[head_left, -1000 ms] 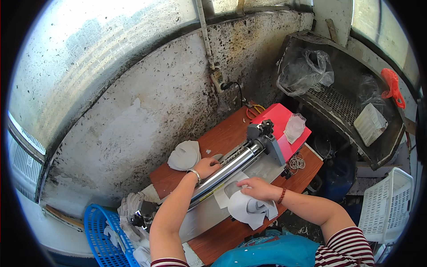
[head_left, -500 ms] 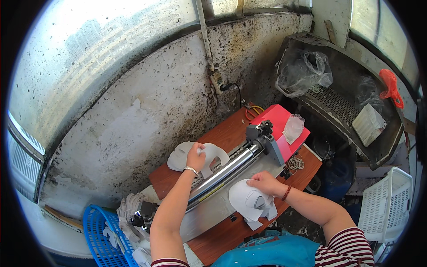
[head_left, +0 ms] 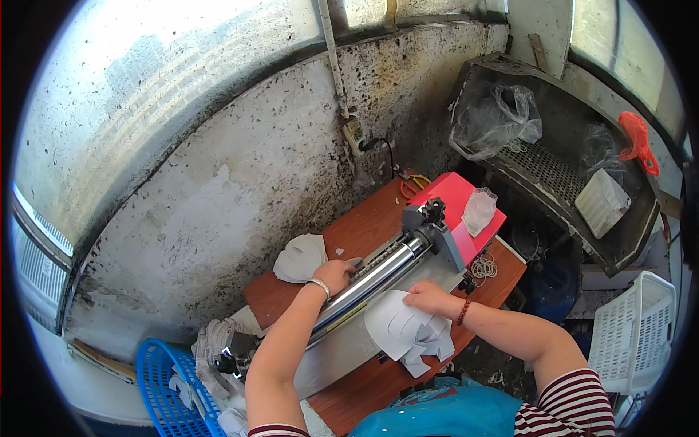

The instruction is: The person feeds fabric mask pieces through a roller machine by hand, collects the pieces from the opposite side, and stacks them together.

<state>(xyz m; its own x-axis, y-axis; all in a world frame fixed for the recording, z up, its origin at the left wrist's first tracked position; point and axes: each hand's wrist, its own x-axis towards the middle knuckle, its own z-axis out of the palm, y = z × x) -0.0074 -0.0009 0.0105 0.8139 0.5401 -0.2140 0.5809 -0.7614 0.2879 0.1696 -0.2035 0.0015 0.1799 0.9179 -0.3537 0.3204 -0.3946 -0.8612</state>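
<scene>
A tabletop machine with a long shiny metal roller (head_left: 378,271) stands slantwise on the brown bench. My left hand (head_left: 334,277) is at the back side of the roller, fingers bunched and pointing down against it. A pale sliver shows at the fingertips; what they hold, if anything, is hidden. In front of the roller my right hand (head_left: 429,297) pinches the upper edge of a curved white sheet piece (head_left: 386,320) with cut strips. This piece lies over the metal plate (head_left: 328,358), its strips hanging toward me. A stack of rounded white pieces (head_left: 300,259) lies behind my left hand.
The machine's red housing (head_left: 466,207) carries a crumpled clear bag (head_left: 480,211). Rubber bands (head_left: 483,268) lie beside it, and orange-handled scissors (head_left: 413,186) behind. A blue basket (head_left: 156,386) stands at left, a white crate (head_left: 632,335) at right. A dark metal trough (head_left: 561,175) is at the far right.
My left hand has moved right and down to the roller; the curved white piece it held behind the roller no longer shows there. The white piece under my right hand has spread slightly left.
</scene>
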